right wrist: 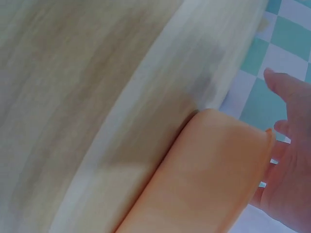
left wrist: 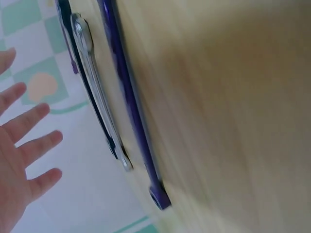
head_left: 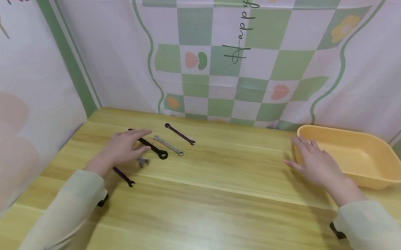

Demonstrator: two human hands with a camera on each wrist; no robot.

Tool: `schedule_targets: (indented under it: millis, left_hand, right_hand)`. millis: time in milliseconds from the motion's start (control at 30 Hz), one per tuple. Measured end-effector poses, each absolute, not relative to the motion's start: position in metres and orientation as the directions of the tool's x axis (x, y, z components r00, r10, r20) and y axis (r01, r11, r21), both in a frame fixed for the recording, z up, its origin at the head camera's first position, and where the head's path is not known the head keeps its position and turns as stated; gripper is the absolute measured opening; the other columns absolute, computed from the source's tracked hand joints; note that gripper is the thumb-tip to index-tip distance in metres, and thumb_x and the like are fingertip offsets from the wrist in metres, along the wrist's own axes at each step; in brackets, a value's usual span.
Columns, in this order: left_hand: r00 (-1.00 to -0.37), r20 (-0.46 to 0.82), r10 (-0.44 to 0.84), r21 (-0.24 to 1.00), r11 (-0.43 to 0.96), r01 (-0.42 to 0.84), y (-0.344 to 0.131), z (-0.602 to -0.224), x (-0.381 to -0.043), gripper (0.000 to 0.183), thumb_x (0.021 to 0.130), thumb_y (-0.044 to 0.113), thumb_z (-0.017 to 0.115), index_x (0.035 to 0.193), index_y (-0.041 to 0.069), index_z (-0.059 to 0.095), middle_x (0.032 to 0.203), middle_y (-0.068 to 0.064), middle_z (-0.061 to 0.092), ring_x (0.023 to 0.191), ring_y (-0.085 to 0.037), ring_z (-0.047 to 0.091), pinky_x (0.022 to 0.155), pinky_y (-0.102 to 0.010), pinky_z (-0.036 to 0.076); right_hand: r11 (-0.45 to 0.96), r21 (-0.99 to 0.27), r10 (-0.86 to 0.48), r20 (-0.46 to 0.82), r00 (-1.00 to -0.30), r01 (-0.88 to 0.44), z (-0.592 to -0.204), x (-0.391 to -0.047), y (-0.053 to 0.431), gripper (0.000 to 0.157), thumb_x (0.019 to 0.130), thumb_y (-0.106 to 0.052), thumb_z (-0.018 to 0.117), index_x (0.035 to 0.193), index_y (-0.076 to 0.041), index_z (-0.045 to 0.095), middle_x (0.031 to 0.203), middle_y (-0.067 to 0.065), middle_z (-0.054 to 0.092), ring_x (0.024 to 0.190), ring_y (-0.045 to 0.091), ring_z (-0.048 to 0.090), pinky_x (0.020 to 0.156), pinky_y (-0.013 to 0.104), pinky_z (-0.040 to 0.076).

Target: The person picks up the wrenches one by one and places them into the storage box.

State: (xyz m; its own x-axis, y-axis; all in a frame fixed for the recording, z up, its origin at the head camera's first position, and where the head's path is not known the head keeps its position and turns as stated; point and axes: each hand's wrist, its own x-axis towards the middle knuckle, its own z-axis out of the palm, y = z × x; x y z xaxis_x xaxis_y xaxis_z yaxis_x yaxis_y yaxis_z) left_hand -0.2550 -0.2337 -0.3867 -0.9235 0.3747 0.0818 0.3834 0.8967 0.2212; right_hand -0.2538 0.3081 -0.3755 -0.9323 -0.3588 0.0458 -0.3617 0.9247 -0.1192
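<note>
While the surface (head_left: 209, 218) carries a yellow tub (head_left: 368, 182) at right, the right hand (head_left: 316, 163) is at its rim, contact unclear, and the left hand (head_left: 119, 149) hovers over scattered wrenches (head_left: 168, 145). Both grips look released. This seems a reaching step; picking up calls for fingers curling round a handle.

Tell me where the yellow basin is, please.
In the head view, the yellow basin stands at the back right of the table, its left end beside the right hand.
</note>
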Motion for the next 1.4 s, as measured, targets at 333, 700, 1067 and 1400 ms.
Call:
schedule_targets:
  millis: [333,700,1067,1400]
  left_hand:
    - [-0.91,-0.01,0.415,0.391,0.839,0.378,-0.259,-0.39,-0.248,0.045,0.089,0.036,0.06,0.126,0.01,0.057,0.123,-0.01,0.057,0.104,-0.03,0.057,0.089,-0.051,0.043]
    - [-0.875,-0.016,0.485,0.389,0.809,0.441,-0.258,-0.396,-0.25,0.033,0.079,0.01,0.071,0.111,0.011,0.066,0.113,-0.006,0.061,0.103,-0.025,0.056,0.089,-0.045,0.045]
    - [-0.845,-0.033,0.534,0.457,0.76,0.462,-0.257,-0.406,-0.254,0.029,0.076,-0.003,0.068,0.094,0.019,0.071,0.092,0.007,0.063,0.084,-0.011,0.059,0.078,-0.031,0.05]
    - [-0.84,-0.034,0.541,0.452,0.758,0.47,-0.251,-0.405,-0.262,0.041,0.068,-0.017,0.06,0.092,0.014,0.072,0.092,0.002,0.063,0.086,-0.016,0.058,0.077,-0.031,0.051]
  right_hand:
    - [0.91,-0.125,-0.39,0.07,-0.918,-0.396,-0.388,-0.252,0.307,0.083,0.087,-0.021,0.062,0.144,0.01,0.01,0.148,0.029,0.009,0.126,0.053,0.021,0.101,0.059,0.022]
    - [0.906,-0.167,-0.385,0.053,-0.921,-0.388,-0.386,-0.249,0.308,0.077,0.088,-0.006,0.055,0.145,0.006,0.005,0.151,0.024,0.002,0.132,0.044,0.018,0.093,0.057,0.034]
    - [0.905,-0.146,-0.397,0.046,-0.917,-0.399,-0.383,-0.248,0.302,0.063,0.093,0.0,0.041,0.146,0.003,0.006,0.151,0.021,0.001,0.131,0.044,0.019,0.071,0.048,0.048]
    - [0.903,-0.122,-0.411,0.043,-0.911,-0.413,-0.386,-0.245,0.301,0.064,0.092,0.004,0.042,0.145,0.006,0.007,0.151,0.022,0.002,0.126,0.047,0.025,0.049,0.028,0.043]
